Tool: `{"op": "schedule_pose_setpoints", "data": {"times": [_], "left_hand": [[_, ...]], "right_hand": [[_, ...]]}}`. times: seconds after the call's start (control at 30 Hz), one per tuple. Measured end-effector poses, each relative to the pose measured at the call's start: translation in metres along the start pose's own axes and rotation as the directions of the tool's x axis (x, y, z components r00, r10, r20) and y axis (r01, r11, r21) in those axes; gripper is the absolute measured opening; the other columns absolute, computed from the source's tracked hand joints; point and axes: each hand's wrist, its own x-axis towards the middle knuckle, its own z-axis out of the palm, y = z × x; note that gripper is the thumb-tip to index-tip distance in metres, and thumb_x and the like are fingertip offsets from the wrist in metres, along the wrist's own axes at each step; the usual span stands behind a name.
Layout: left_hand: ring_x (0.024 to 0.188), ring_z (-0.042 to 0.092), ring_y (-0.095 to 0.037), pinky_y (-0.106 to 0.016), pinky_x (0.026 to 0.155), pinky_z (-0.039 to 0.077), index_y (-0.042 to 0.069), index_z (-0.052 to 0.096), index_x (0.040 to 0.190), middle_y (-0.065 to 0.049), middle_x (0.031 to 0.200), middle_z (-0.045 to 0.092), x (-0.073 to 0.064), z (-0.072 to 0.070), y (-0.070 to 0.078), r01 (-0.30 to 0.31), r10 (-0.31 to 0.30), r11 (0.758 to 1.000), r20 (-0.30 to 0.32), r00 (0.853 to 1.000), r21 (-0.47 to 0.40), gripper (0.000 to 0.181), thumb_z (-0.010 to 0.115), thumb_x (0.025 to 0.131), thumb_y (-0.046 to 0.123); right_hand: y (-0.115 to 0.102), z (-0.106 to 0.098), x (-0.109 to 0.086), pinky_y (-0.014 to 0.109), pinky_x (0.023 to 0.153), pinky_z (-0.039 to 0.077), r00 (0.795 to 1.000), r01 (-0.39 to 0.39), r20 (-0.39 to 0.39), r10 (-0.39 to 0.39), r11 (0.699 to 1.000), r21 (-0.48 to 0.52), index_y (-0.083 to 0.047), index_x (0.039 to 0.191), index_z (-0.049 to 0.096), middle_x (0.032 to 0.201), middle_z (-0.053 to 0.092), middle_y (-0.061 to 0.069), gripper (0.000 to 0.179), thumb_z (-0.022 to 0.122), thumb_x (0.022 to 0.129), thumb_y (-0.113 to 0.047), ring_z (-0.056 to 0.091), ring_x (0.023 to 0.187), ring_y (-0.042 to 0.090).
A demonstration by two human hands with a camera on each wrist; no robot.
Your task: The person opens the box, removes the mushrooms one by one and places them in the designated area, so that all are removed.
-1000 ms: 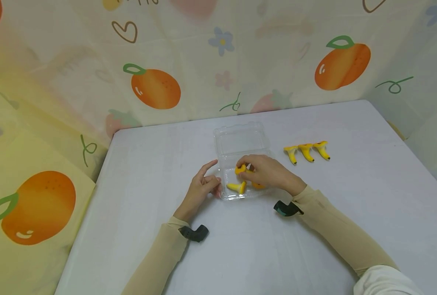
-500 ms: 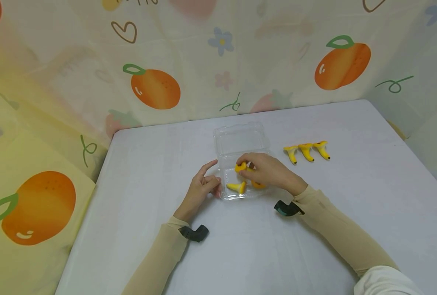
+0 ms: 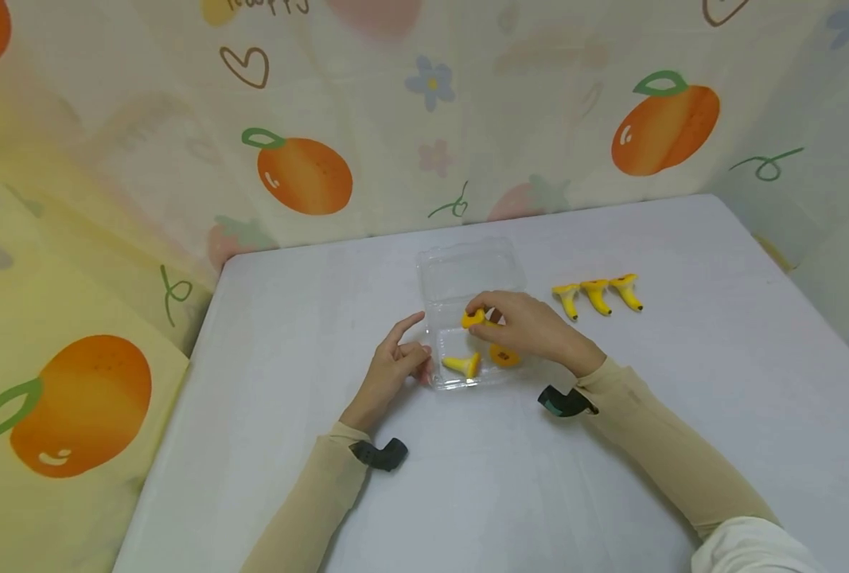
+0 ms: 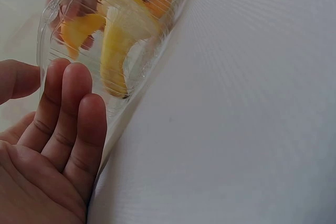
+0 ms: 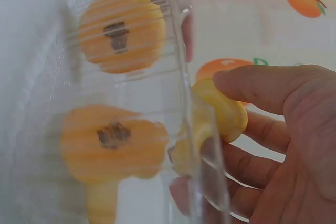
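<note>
A clear plastic clamshell box (image 3: 433, 318) stands with its lid laid back. Beside its left wall is my left hand (image 3: 394, 364), with fairly straight fingers (image 4: 77, 85) resting against the outside. My right hand (image 3: 527, 325) pinches a yellow toy mushroom (image 3: 473, 319) between thumb and fingers over the box; the right wrist view shows the held mushroom (image 5: 223, 109) partly behind the clear wall. Inside the box, one mushroom (image 3: 461, 365) lies on its side at the front left. Another mushroom (image 3: 504, 356) shows its orange cap with a dark middle at the front right.
To the right of the box, three more mushrooms (image 3: 596, 297) lie in a row on the white tabletop (image 3: 682, 358). The raised clear lid (image 3: 470, 267) reaches toward the back. A fruit-print cloth (image 3: 395, 119) hangs behind the table.
My right hand has risen slightly and shifted a little back and right with the mushroom, uncovering more of the front right mushroom's cap. My left hand keeps its place at the box.
</note>
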Motion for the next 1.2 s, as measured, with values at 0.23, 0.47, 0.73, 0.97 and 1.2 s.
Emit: {"op": "schedule_pose_setpoints", "data": {"times": [0.23,0.47,0.73,0.97,1.2], "left_hand": [[0.063,0.059,-0.012,-0.024,0.066,0.052,0.020,0.035,0.156,0.003,0.073,0.065,0.000,0.000,0.000,-0.001,0.001,1.000,-0.008,1.000,-0.001,0.063,0.058,0.098,0.009],[0.063,0.060,-0.012,-0.024,0.066,0.052,0.021,0.035,0.156,0.004,0.072,0.066,0.000,0.000,0.000,0.004,-0.004,1.000,-0.003,1.000,-0.021,0.063,0.058,0.098,0.009],[0.063,0.060,-0.012,-0.024,0.065,0.052,0.021,0.036,0.155,0.003,0.072,0.066,0.000,-0.001,-0.002,-0.003,0.003,1.000,-0.002,1.000,-0.025,0.063,0.058,0.098,0.008],[0.064,0.059,-0.011,-0.024,0.065,0.051,0.021,0.036,0.155,0.005,0.072,0.065,0.000,-0.001,-0.002,-0.004,0.004,1.000,-0.008,1.000,-0.018,0.062,0.058,0.098,0.008],[0.063,0.058,-0.011,-0.023,0.065,0.050,0.019,0.036,0.155,0.005,0.071,0.065,0.000,0.001,-0.002,-0.014,0.014,1.000,-0.008,1.000,-0.009,0.062,0.057,0.098,0.007]], "right_hand": [[0.002,-0.009,-0.004,0.033,0.078,0.054,0.999,0.025,-0.024,-0.026,1.000,-0.003,-0.020,0.124,0.066,0.120,0.070,-0.003,0.030,0.067,0.097,-0.033,0.063,0.102,0.019],[0.003,-0.015,-0.010,0.032,0.076,0.052,0.998,0.017,-0.053,-0.016,1.000,0.016,-0.021,0.121,0.068,0.119,0.071,-0.003,0.027,0.068,0.097,-0.033,0.062,0.098,0.018],[0.002,-0.022,-0.019,0.032,0.072,0.051,0.997,-0.031,-0.065,0.032,0.999,0.018,-0.025,0.121,0.067,0.118,0.070,-0.005,0.027,0.066,0.097,-0.037,0.061,0.098,0.018],[0.003,-0.029,-0.023,0.032,0.073,0.051,0.996,0.000,-0.085,0.000,1.000,0.005,-0.021,0.122,0.067,0.117,0.071,-0.004,0.028,0.066,0.098,-0.035,0.061,0.098,0.019],[0.004,-0.033,-0.028,0.032,0.074,0.051,0.995,-0.021,-0.102,0.021,1.000,0.000,-0.022,0.122,0.067,0.119,0.070,-0.004,0.027,0.066,0.098,-0.034,0.061,0.098,0.019]]}}
